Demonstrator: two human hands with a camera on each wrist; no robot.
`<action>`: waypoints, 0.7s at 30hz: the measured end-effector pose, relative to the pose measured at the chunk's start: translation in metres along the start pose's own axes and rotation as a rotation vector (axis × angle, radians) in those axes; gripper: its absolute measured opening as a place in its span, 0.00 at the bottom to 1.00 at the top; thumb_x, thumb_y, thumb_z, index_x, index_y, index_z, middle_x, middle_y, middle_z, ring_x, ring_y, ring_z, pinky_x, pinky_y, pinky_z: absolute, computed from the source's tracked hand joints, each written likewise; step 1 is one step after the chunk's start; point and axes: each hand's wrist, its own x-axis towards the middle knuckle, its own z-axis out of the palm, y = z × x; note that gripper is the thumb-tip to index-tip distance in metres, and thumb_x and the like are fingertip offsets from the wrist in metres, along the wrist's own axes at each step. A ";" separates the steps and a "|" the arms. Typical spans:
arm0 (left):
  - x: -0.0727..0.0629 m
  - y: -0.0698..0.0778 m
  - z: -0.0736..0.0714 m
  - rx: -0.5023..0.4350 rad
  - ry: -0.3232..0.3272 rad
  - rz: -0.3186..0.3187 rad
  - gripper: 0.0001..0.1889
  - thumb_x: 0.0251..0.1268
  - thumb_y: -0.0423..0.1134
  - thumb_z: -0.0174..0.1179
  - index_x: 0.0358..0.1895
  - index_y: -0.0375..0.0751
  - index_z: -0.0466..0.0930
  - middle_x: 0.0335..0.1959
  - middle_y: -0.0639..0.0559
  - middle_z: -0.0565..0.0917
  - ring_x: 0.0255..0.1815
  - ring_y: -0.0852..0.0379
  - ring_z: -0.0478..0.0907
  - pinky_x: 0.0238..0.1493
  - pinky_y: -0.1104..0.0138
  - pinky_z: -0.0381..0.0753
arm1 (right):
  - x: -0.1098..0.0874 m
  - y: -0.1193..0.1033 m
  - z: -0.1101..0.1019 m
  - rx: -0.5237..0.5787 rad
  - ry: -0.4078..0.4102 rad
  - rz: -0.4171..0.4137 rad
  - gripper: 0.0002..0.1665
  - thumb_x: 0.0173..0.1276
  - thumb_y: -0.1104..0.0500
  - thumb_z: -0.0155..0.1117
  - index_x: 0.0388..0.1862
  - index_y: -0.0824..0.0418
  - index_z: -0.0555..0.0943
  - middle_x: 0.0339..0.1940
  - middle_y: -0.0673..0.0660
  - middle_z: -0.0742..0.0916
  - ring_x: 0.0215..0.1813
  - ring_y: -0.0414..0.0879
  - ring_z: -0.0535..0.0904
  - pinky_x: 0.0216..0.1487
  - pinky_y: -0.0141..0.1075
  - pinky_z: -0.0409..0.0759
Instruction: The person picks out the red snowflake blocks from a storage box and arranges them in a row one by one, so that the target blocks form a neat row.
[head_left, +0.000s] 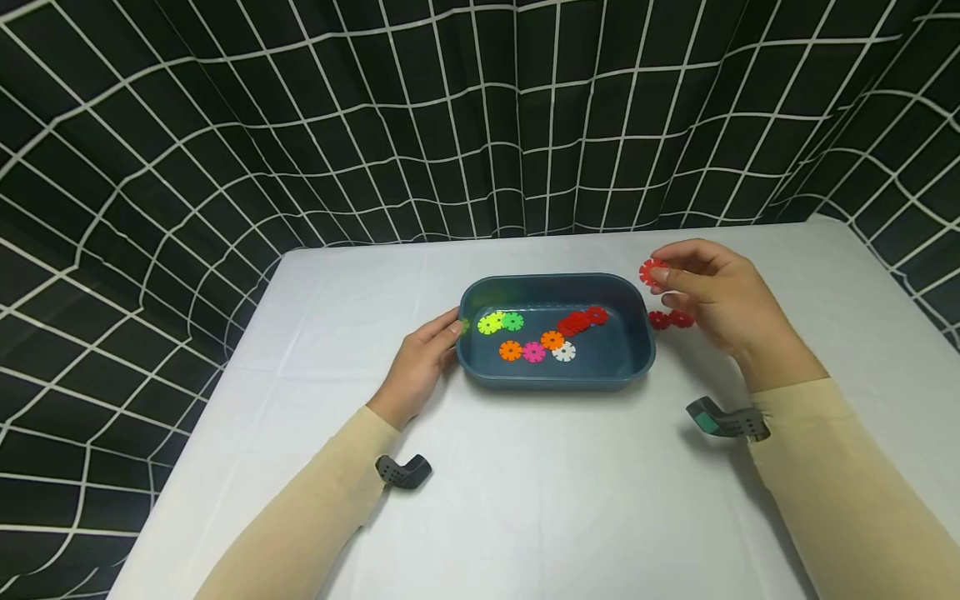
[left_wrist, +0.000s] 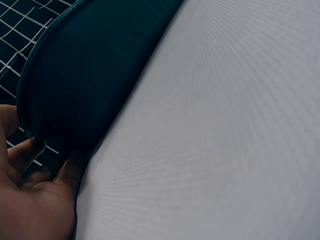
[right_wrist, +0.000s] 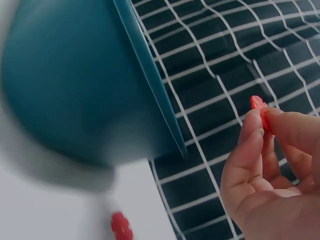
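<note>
Between the thumb and fingers of my right hand point(head_left: 723, 300) is a red notched plastic disc point(head_left: 649, 272), held up beside the tub's right end. The right wrist view shows the pinched disc point(right_wrist: 258, 103) nearly edge-on. My left hand point(head_left: 417, 367) grips the left end of a dark blue-green oblong tub point(head_left: 555, 383), fingers at its rim and outer wall point(left_wrist: 95, 75). Inside the tub lie yellow-green discs point(head_left: 489, 323), a green disc point(head_left: 513, 322), overlapping red discs point(head_left: 576, 322), orange discs point(head_left: 511, 351), a pink disc point(head_left: 534, 352) and a white disc point(head_left: 564, 352).
More red discs point(head_left: 659, 320) lie on the white-covered table point(head_left: 525, 475) under my right hand, just right of the tub. A black curtain with a white grid point(head_left: 480, 125) hangs behind the table and along both sides. Each wrist wears a dark strap device point(head_left: 727, 419).
</note>
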 end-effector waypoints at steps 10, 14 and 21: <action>-0.001 0.001 -0.001 0.003 -0.003 0.001 0.29 0.88 0.50 0.57 0.81 0.38 0.71 0.80 0.51 0.72 0.78 0.56 0.70 0.73 0.66 0.75 | 0.002 0.007 -0.033 0.107 0.060 0.003 0.15 0.73 0.63 0.78 0.57 0.58 0.90 0.47 0.53 0.91 0.46 0.46 0.87 0.44 0.29 0.88; -0.002 0.002 0.000 -0.007 -0.010 0.005 0.28 0.89 0.48 0.56 0.82 0.38 0.71 0.80 0.51 0.72 0.78 0.56 0.70 0.72 0.66 0.75 | 0.002 0.009 -0.044 0.090 0.087 0.013 0.18 0.73 0.60 0.80 0.59 0.58 0.90 0.49 0.52 0.90 0.46 0.46 0.87 0.42 0.29 0.88; -0.002 0.001 -0.001 -0.028 -0.010 0.007 0.28 0.89 0.48 0.57 0.81 0.37 0.71 0.80 0.50 0.72 0.79 0.56 0.70 0.72 0.66 0.76 | 0.002 0.013 -0.059 0.090 0.132 0.035 0.20 0.73 0.59 0.80 0.61 0.57 0.90 0.50 0.51 0.90 0.50 0.45 0.85 0.43 0.29 0.87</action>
